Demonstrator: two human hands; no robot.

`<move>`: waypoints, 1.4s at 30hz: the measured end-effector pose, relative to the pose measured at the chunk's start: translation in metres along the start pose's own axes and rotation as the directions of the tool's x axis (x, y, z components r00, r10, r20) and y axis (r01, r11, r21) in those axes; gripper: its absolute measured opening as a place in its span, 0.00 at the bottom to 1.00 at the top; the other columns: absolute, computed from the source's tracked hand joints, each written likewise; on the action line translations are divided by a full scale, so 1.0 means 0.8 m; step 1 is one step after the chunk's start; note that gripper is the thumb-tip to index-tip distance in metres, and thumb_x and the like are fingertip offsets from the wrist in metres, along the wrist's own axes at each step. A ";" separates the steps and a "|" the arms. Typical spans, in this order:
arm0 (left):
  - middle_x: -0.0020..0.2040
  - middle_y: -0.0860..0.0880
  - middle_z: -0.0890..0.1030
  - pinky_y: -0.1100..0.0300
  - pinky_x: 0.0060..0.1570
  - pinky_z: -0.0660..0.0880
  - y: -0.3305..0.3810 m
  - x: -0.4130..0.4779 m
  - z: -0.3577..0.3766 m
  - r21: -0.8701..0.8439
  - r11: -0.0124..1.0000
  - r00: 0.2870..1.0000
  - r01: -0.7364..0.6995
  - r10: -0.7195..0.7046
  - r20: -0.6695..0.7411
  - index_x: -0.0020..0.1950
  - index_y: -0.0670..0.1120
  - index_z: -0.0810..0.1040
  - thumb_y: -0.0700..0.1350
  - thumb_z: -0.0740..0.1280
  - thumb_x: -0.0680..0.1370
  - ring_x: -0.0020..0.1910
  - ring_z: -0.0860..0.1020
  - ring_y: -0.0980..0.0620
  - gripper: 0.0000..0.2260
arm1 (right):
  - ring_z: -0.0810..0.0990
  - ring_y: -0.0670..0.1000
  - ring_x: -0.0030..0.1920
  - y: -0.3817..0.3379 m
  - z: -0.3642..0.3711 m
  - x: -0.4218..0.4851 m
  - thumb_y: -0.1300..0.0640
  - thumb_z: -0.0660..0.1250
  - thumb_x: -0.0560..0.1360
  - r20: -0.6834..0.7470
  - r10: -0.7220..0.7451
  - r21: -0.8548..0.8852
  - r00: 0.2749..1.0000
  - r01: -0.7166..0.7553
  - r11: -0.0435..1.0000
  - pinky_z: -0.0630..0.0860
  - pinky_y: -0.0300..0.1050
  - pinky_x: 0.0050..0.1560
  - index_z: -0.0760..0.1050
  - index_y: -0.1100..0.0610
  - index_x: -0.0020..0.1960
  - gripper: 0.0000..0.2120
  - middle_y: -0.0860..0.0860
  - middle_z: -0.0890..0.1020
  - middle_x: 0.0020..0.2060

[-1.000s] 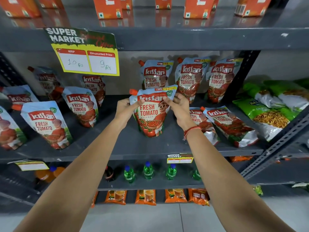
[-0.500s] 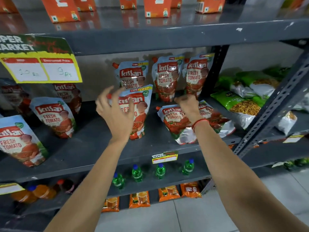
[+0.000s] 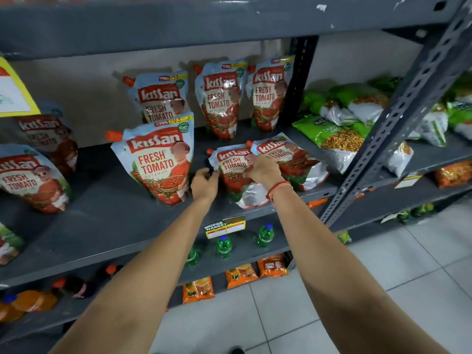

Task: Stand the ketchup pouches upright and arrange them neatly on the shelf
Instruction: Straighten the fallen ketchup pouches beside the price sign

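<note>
A grey metal shelf (image 3: 109, 226) is seen from above, with ketchup pouches spread across it. At about 3 o'clock from the shelf's middle, a fallen pouch (image 3: 233, 166) lies on its back, its orange spout pointing to 10 o'clock. The right hand (image 3: 263, 171) is laid on this pouch, the fingers curled over its upper face in a grasp. The left hand (image 3: 204, 183) is held at the pouch's left edge, at 9 o'clock from it; its fingers are loosely bent, and whether the pouch is gripped by them cannot be told. A second fallen pouch (image 3: 293, 159) lies just beside the first, at 2 o'clock, partly overlapped by it. An upright pouch (image 3: 159, 159) stands at 9 o'clock from the left hand. Three more upright pouches are lined along the back wall at 12 o'clock: one (image 3: 161, 98) behind the front one, another (image 3: 221, 98) and a third (image 3: 269, 94) beside the black upright post. Green snack bags (image 3: 339, 139) are piled at 3 o'clock, beyond the post.
</note>
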State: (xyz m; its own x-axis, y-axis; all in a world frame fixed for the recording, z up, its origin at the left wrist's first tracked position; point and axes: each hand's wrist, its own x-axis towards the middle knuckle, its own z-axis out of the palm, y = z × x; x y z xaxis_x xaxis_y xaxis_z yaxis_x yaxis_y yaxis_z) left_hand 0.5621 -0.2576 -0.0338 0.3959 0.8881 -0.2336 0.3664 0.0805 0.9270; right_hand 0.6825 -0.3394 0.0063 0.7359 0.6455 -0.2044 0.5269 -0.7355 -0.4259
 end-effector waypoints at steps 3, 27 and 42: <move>0.62 0.39 0.77 0.50 0.60 0.73 0.017 0.006 0.004 0.006 0.997 0.996 0.082 -0.082 -0.032 0.64 0.40 0.73 0.50 0.62 0.77 0.60 0.75 0.38 0.19 | 0.78 0.58 0.52 0.003 -0.004 -0.003 0.49 0.70 0.71 0.191 -0.025 -0.056 0.981 0.036 0.998 0.76 0.47 0.51 0.73 0.62 0.57 0.21 0.56 0.80 0.50; 0.39 0.46 0.79 0.60 0.28 0.72 0.093 0.004 -0.003 -0.392 0.862 0.946 0.320 -0.315 0.079 0.59 0.43 0.74 0.52 0.57 0.80 0.31 0.77 0.51 0.15 | 0.80 0.55 0.39 -0.005 -0.027 -0.004 0.58 0.69 0.75 0.098 0.259 0.954 0.961 -0.165 0.249 0.80 0.49 0.43 0.71 0.60 0.39 0.09 0.55 0.79 0.37; 0.44 0.54 0.77 0.76 0.28 0.73 0.100 -0.035 0.001 -0.451 0.876 0.985 -0.172 0.161 -0.063 0.58 0.43 0.69 0.47 0.56 0.81 0.41 0.76 0.60 0.09 | 0.81 0.59 0.56 -0.003 -0.048 0.000 0.57 0.67 0.76 -0.279 0.034 0.931 0.960 0.262 0.253 0.78 0.56 0.59 0.77 0.59 0.50 0.07 0.60 0.83 0.52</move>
State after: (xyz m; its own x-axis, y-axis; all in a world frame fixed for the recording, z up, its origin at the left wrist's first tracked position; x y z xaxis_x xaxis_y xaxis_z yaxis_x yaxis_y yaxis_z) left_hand 0.5809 -0.2768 0.0464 0.3955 0.9163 -0.0624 -0.1269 0.1218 0.9844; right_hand 0.6975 -0.3457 0.0415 0.8427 0.5372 0.0359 -0.0696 0.1749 -0.9821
